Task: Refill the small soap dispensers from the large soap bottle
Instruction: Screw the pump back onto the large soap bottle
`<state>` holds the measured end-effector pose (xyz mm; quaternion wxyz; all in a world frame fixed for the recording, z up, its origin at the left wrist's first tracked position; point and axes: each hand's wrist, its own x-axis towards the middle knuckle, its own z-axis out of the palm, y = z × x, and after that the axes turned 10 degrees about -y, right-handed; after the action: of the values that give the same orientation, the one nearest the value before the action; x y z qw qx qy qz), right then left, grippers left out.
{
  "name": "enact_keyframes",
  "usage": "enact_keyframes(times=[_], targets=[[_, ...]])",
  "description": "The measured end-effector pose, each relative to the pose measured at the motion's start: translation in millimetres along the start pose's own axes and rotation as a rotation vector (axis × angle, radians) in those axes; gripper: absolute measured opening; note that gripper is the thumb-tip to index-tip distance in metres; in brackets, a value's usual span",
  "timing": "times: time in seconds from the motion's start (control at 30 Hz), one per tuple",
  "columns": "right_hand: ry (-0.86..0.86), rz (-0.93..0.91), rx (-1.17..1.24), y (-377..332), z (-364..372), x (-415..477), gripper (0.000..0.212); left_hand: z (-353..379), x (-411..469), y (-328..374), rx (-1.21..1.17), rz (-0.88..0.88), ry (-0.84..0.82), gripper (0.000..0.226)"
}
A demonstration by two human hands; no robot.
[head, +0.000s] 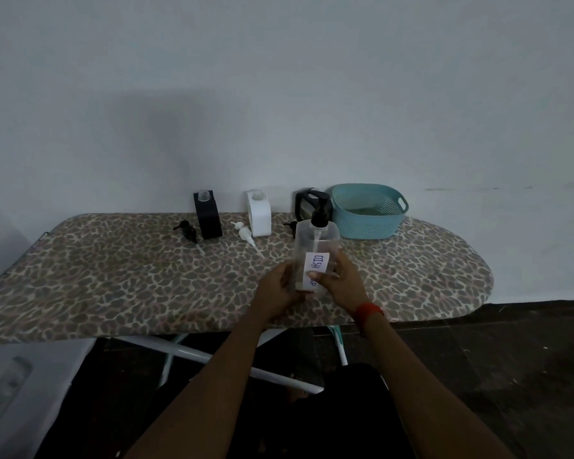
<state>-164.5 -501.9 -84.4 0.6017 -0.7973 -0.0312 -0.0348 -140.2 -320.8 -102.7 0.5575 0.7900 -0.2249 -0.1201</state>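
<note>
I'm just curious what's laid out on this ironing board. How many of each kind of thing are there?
3 small dispensers
3 loose pumps
1 large bottle
1 basket
Total: 8

A home room: leopard-print ironing board [113,276] against a bare wall [279,77].

- Both my bare forearms reach forward and converge in front of me.
- My left hand [279,288] cups the large soap bottle [315,241] low on its left side, fingers curled.
- My right hand [343,279] grips its right side, thumb across the front.
</note>
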Motion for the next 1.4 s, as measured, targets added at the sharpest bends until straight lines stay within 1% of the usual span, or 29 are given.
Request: enact_keyframes(times=[0.1,0.2,0.27,0.33,0.6,0.7,0.77,0.87,0.93,1.0,1.07,1.13,1.27,1.33,1.4], targets=[[0.188,0.024,-0.04,5,-22,-5,0.052,3,-1,-4,0.089,0.004,0.006,0.071],[0.409,0.077,-0.044,17,-60,-16,0.045,14,-1,-8,0.301,0.011,-0.079,0.064],[0.511,0.115,-0.04,23,-79,-21,0.05,21,1,-10,0.485,0.034,-0.137,0.062],[0.55,0.125,-0.053,27,-87,-24,0.055,22,2,-10,0.572,0.059,-0.148,0.059],[0.518,0.088,-0.099,33,-89,-24,0.072,21,1,-11,0.591,0.087,-0.126,0.055],[0.511,0.149,-0.05,34,-92,-29,0.1,20,2,-11,0.583,0.086,-0.123,0.055],[0.562,0.168,-0.035,34,-87,-36,0.108,20,1,-11,0.574,0.086,-0.126,0.055],[0.764,0.131,-0.068,32,-68,-53,0.101,19,1,-10,0.558,0.074,-0.132,0.055],[0.838,0.06,-0.125,29,-50,-63,0.087,19,0,-10,0.536,0.071,-0.125,0.054],[0.791,-0.017,-0.156,24,-31,-67,0.072,19,-1,-10,0.492,0.066,-0.12,0.053],[0.68,-0.098,-0.196,16,-11,-61,0.068,15,-3,-8,0.379,0.036,-0.106,0.049],[0.566,-0.146,-0.241,3,7,-49,0.066,0,-7,-8,0.287,-0.008,-0.042,0.046],[0.388,-0.162,-0.275,-24,40,-12,0.059,-62,-26,-18,0.32,-0.035,0.23,0.04],[0.275,-0.166,-0.268,-36,59,12,0.062,-99,-35,-27,0.373,-0.057,0.366,0.041],[0.152,-0.177,-0.273,-47,80,37,0.07,-134,-43,-38,0.402,-0.123,0.45,0.043]])
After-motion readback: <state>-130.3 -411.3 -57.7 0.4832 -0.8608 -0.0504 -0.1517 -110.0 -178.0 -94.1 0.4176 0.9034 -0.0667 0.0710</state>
